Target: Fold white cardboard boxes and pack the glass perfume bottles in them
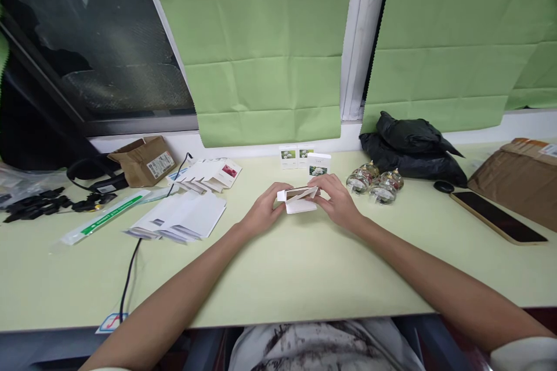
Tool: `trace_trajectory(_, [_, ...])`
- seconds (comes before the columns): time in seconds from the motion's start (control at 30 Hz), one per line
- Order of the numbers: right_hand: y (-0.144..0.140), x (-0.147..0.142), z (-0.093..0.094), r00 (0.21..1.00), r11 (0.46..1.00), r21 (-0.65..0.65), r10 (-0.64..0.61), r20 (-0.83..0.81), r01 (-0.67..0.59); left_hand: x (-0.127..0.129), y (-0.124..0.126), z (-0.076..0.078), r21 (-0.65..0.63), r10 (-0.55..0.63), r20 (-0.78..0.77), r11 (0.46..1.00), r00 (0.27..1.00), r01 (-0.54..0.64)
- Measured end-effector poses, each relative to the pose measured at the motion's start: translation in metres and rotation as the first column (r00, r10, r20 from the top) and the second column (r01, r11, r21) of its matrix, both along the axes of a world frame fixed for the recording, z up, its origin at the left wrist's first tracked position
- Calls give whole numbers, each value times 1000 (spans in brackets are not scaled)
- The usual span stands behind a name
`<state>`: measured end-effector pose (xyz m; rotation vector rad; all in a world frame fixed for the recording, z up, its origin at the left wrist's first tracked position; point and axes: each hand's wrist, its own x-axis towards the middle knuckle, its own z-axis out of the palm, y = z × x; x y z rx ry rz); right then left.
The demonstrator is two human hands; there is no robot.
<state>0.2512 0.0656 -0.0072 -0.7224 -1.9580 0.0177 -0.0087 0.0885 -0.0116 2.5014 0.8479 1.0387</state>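
Both hands meet at mid-table over a small white carton [299, 199], half-formed, its flaps splayed. The left hand [264, 213] pinches the carton's left end, fingers curled narrow around it; the right hand [336, 202] clamps the right end from above, thumb side tucked under the top flap. The carton sits just above the pale green table [278, 278], or resting on it; contact cannot be told. Held from both ends this way, the panels stay square while the open face looks back toward the person. Just behind it stand three finished small boxes [304, 160] with flower pictures, lined near the wall, within easy reach. To the right of them, a cluster of glass bottles [375, 181] lies close by, likely placed there to be near the cartons. Left of the hands, two fans of flat white carton blanks [183, 217] are spread out, one nearer, one behind [209, 174]. Farther left: an open brown cardboard box [145, 160], black cable [128, 275], black plastic bits [37, 203]. Far right: a phone [498, 217] face up, a brown parcel [520, 177], black bags [411, 148] against the green blinds [270, 40].
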Motion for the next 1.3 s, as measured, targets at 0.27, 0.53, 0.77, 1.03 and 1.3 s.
trace_trajectory(0.27, [3, 2, -1, 997, 998, -16, -66, 36, 66, 0, -11, 9, -43, -44, -73, 998, 996, 41])
trace_trajectory(0.53, [4, 3, -5, 999, 989, -144, 25, 23, -22, 2, -11, 6, 2, -4, -38, 1000, 999, 4])
trace_trajectory(0.77, [4, 5, -5, 999, 982, -186, 25, 28, -19, 4, -12, 7, 0, 32, -34, 999, 999, -32])
trace_trajectory(1.03, [-3, 10, 3, 985, 986, -140, 114, 127, -96, 1, -7, 7, 5, 30, -22, 1000, 999, -30])
trace_trajectory(1.3, [5, 9, -5, 994, 993, -91, 85, 65, -79, 2, -5, 2, 23, 20, 25, 1000, 999, -20])
